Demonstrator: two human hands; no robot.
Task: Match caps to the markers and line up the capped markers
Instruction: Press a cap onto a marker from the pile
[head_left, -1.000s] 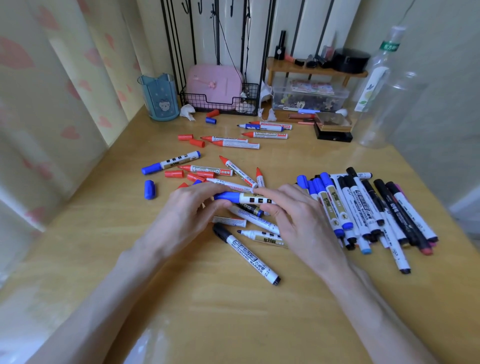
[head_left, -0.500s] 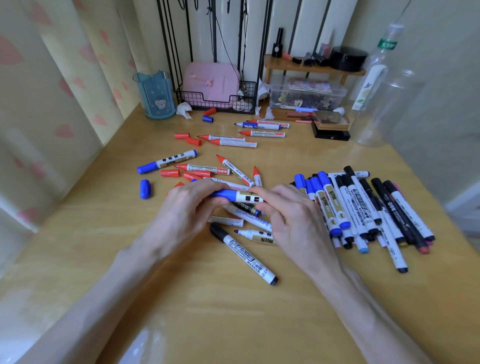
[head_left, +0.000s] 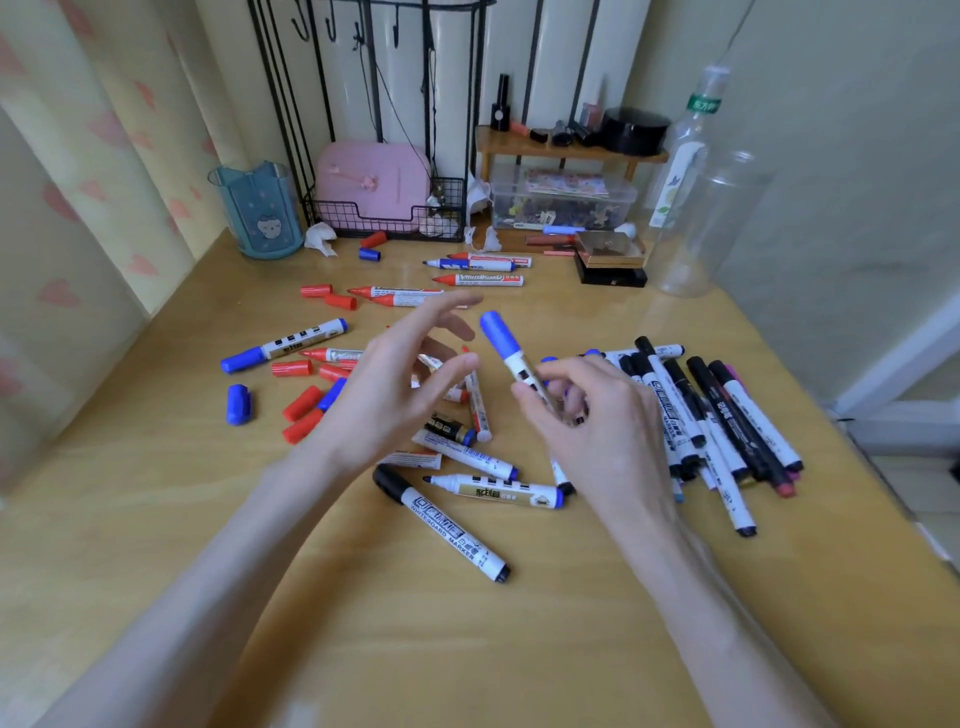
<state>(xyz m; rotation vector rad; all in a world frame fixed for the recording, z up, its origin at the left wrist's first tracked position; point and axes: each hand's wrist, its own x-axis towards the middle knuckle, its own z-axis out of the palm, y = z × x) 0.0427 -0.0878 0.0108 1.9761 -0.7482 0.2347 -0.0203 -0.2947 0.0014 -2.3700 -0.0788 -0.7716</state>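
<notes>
My right hand (head_left: 592, 421) grips the lower barrel of a blue-capped white marker (head_left: 506, 348), holding it tilted above the table with the cap up and to the left. My left hand (head_left: 395, 384) hovers beside it with fingers spread, holding nothing. Under the hands lie loose markers: a black-capped one (head_left: 441, 522), an uncapped blue one (head_left: 498, 491) and several uncapped red ones. A row of capped blue and black markers (head_left: 696, 415) lies at the right. Loose red caps (head_left: 301, 410) and a blue cap (head_left: 238, 404) lie at the left.
A blue-capped marker (head_left: 283, 345) lies at the left. Further uncapped markers (head_left: 478, 270) lie toward the back. Behind stand a blue cup (head_left: 257, 213), a wire basket with a pink case (head_left: 379, 202), a small wooden shelf (head_left: 566, 150), a clear box and plastic bottles (head_left: 696, 197).
Both hands held the blue-capped marker level over the pile. My left hand has let go and opened, and my right hand has lifted the marker and swung it toward upright.
</notes>
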